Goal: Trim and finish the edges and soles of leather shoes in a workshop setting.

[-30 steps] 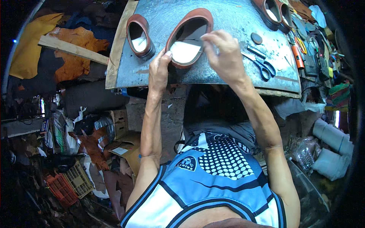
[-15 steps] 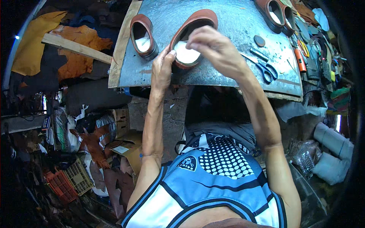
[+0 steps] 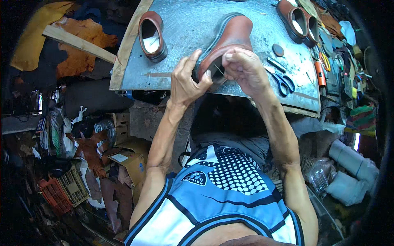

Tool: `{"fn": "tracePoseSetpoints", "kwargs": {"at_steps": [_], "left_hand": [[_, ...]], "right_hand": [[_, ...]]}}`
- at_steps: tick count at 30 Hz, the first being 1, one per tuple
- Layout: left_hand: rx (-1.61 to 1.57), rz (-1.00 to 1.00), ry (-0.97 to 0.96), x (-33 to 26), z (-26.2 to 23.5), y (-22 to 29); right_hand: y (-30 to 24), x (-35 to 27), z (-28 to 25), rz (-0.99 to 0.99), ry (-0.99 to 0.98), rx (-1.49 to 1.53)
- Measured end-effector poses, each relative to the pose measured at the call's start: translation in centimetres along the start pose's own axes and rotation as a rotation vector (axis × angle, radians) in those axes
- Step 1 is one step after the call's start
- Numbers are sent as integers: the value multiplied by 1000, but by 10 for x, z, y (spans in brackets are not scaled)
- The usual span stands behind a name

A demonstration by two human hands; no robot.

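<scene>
A reddish-brown leather shoe [image 3: 236, 35] with a dark sole lies tilted on the metal-topped table, its opening toward me. My left hand [image 3: 186, 80] grips the heel end, fingers along the sole side and thumb by the opening. At the opening's right edge, my right hand [image 3: 246, 71] is closed with the fingertips pinched together. What they hold is hidden. A thin, pale strand or pin [image 3: 219, 69] shows in the opening between my hands. A matching brown shoe [image 3: 150, 35] stands upright at left, with a white insole inside.
Black-handled scissors [image 3: 282, 82] lie right of my right hand, near a round dark disc [image 3: 278, 50]. Another pair of brown shoes [image 3: 296, 22] stands at far right. Tools, including an orange-handled one [image 3: 320, 74], line the table's right edge. Leather pieces [image 3: 82, 45] hang at left.
The shoe has turned onto its side, so its white insole no longer shows. My right hand has moved down and right to the opening's edge; my left has shifted its grip around the heel.
</scene>
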State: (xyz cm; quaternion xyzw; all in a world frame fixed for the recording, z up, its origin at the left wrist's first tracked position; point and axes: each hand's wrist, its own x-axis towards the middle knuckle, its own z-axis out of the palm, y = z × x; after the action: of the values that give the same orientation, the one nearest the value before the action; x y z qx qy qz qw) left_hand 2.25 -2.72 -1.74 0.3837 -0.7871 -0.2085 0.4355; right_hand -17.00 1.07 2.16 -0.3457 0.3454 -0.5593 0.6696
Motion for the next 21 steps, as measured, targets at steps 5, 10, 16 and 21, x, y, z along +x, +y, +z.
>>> {"fn": "tracePoseSetpoints", "kwargs": {"at_steps": [5, 10, 16, 21], "left_hand": [[-103, -72, -2, 4, 2, -19], [-507, -405, -108, 9, -4, -30], [-580, -475, -128, 11, -11, -20], [-423, -358, -123, 5, 1, -10]], "right_hand": [[10, -10, 4, -147, 25, 64], [6, -8, 5, -282, 215, -242], [6, 19, 15, -829, 380, -1412], [16, 37, 23, -519, 281, -1613]]}}
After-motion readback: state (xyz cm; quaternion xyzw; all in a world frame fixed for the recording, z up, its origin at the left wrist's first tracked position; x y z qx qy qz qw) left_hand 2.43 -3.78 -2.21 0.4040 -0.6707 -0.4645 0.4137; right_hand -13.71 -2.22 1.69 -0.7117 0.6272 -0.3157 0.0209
